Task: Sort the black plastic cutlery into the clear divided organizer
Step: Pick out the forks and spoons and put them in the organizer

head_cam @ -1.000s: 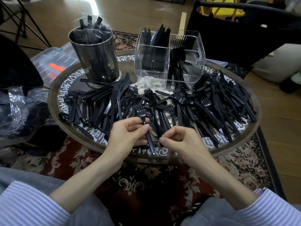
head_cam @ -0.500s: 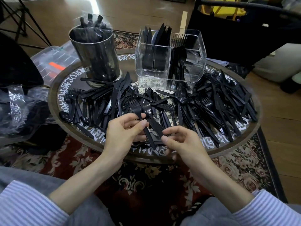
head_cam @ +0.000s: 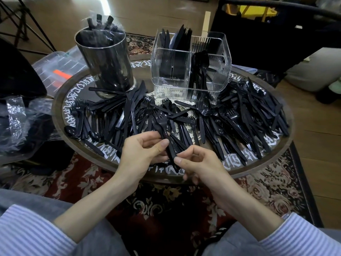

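Since the earlier frame, the forks [head_cam: 167, 140] have been raised slightly by the left hand [head_cam: 143, 151], which grips their handles in front of the clear organizer [head_cam: 190, 65]. Their lower end is pinched by the right hand [head_cam: 198, 162]. Loose cutlery [head_cam: 249, 119] is spread over the table [head_cam: 276, 159] around the organizer.

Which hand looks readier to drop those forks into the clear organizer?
Probably the left hand: it already grips the forks by their handles. The right hand only pinches the handle ends. The organizer stands straight ahead, across the table.
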